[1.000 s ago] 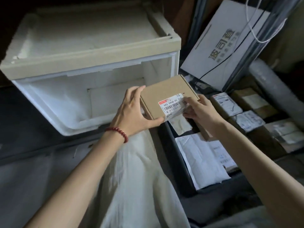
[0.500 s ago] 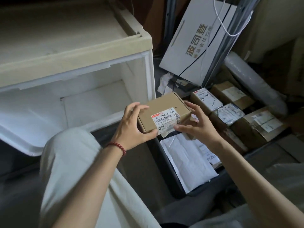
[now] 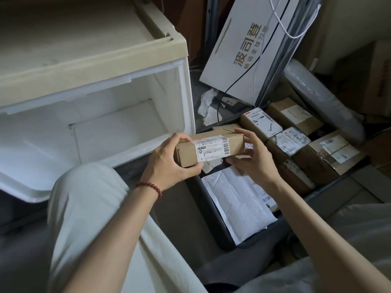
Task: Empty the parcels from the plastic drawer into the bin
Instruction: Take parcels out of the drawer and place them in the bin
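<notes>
Between the fingers of left hand point(image 3: 169, 163) and right hand point(image 3: 254, 157), clamped on its ends, the box point(image 3: 209, 150) now tips on edge, further from the drawer point(image 3: 63, 132), over the bin point(image 3: 205, 206); I judge it ready to drop

Dim indoors, brightest on the pale surfaces. Underfoot, dark grey floor point(image 3: 182, 210), smooth and shadowed. At the back, a brown board point(image 3: 190, 28) standing upright in deep shade. Just beside it, a big white carton point(image 3: 239, 51) with gold lettering, tilted against grey metal posts point(image 3: 281, 66). Across its face, 1 white cable point(image 3: 281, 24) looping down and 1 black cable point(image 3: 232, 82) running toward the floor. Below its lower corner, crumpled paper point(image 3: 208, 106). To the right, a long roll in bubble wrap point(image 3: 321, 102) lying aslant. Farther right, a pale wall point(image 3: 349, 28) and a brown carton point(image 3: 378, 81) in shadow.
</notes>
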A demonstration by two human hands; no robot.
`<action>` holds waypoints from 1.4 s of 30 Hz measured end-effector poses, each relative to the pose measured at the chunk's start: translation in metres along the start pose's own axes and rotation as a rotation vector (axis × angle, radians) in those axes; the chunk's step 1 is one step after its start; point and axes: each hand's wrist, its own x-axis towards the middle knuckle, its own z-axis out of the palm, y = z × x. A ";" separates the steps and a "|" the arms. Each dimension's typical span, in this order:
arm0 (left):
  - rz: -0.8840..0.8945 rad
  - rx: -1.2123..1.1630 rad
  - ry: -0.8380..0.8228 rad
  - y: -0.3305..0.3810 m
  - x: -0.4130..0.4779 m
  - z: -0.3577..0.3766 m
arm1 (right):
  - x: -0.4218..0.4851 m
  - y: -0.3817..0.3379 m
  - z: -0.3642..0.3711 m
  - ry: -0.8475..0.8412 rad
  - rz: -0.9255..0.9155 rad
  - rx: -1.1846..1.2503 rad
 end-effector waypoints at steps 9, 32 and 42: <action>-0.049 -0.077 0.102 -0.010 0.005 0.004 | 0.004 0.000 -0.004 0.027 0.018 0.015; 0.024 0.330 0.046 -0.013 0.008 0.007 | 0.003 -0.009 0.002 -0.044 0.382 0.331; 0.139 0.330 0.139 -0.007 0.008 0.005 | 0.009 -0.004 -0.001 -0.060 0.489 0.416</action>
